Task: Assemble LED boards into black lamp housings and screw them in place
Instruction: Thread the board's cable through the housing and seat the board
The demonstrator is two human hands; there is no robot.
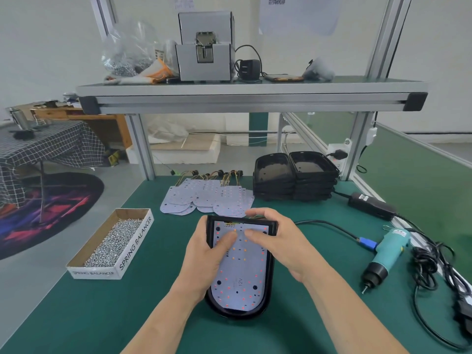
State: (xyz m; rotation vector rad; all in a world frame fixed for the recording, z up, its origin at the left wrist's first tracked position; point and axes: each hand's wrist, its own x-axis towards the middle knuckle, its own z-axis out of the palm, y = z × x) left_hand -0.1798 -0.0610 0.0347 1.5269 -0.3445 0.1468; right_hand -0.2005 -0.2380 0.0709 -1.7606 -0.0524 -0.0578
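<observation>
Thumbs press a white rounded LED board (240,277) into the black plastic lamp housing (237,314) your left hand (204,254) and right hand (277,241) grip

White walls (51,34), grey floor (30,282), round dark rug (63,200), checked-cloth table (51,146), wooden desk (109,126) behind

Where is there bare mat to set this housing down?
Bare mat lies between the screw box and the left hand, and between the right hand and the screwdriver. Crowded behind the held housing: LED boards, stacked housings.
</observation>
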